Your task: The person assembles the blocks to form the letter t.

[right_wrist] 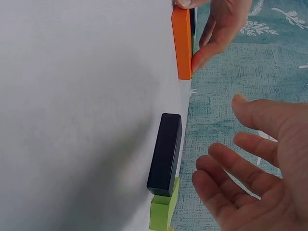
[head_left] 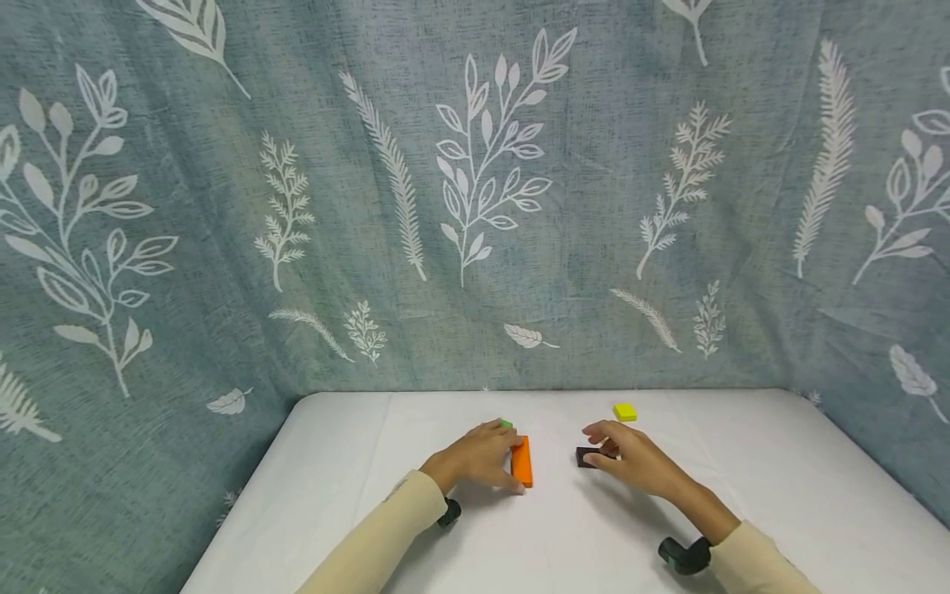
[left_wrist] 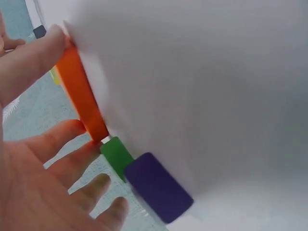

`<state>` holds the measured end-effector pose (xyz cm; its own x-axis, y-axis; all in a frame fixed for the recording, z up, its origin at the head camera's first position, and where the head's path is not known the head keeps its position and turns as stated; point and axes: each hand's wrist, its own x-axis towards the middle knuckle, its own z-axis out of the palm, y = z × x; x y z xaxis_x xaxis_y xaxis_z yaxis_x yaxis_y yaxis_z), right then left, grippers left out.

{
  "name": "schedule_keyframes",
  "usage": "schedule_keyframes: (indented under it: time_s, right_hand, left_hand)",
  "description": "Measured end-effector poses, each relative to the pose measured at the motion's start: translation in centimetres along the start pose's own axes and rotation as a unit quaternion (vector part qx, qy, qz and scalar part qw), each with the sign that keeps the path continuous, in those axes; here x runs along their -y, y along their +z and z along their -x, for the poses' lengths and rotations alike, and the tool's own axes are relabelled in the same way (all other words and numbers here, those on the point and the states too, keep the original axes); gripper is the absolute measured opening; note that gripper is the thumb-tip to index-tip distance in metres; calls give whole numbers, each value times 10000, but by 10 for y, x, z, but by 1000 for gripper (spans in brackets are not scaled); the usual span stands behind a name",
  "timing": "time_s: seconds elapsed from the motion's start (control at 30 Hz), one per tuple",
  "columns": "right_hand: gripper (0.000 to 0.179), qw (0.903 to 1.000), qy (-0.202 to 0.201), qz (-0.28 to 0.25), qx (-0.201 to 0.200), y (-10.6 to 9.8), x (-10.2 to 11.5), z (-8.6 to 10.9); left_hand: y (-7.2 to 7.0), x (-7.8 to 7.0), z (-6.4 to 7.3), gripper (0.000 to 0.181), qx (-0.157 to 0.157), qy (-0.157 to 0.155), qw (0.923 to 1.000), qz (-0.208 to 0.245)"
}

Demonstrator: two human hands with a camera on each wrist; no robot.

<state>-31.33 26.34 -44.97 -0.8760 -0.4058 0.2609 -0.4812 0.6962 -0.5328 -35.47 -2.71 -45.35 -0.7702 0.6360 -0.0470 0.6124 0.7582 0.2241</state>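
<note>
My left hand (head_left: 486, 455) grips a long orange block (head_left: 523, 462) by its ends, thumb at the near one and fingertips at the far one. Beyond it lies a green block (left_wrist: 117, 156) touching a purple block (left_wrist: 159, 187); the hand hides the purple one in the head view. My right hand (head_left: 631, 456) hovers over a black block (head_left: 587, 457), its fingers loosely bent and nothing between them. In the right wrist view, a light green block (right_wrist: 163, 207) sits against the far end of the black block.
A yellow block (head_left: 625, 412) lies near the back edge of the white table (head_left: 334, 462). Behind the table hangs a grey-green curtain (head_left: 579, 247) with white leaf prints. Dark wrist cameras (head_left: 684, 555) are strapped under both forearms.
</note>
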Motion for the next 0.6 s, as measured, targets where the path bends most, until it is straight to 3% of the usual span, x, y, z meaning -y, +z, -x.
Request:
schedule_keyframes:
  time_s: [0.2,0.43,0.6]
  right_hand:
    - [40,9999,62,-98,-29,1,-1,0]
    - [34,9990,209,-268,-290,2,1,5]
    - [31,9984,218,-352,-394,1,-2,7]
  left_hand:
    - [0,-1,-2,77,-47,52,9997,-254]
    - [4,1,-5,77,-402,277,9982,-359]
    - [1,-1,1,82,-500,287,9982,179]
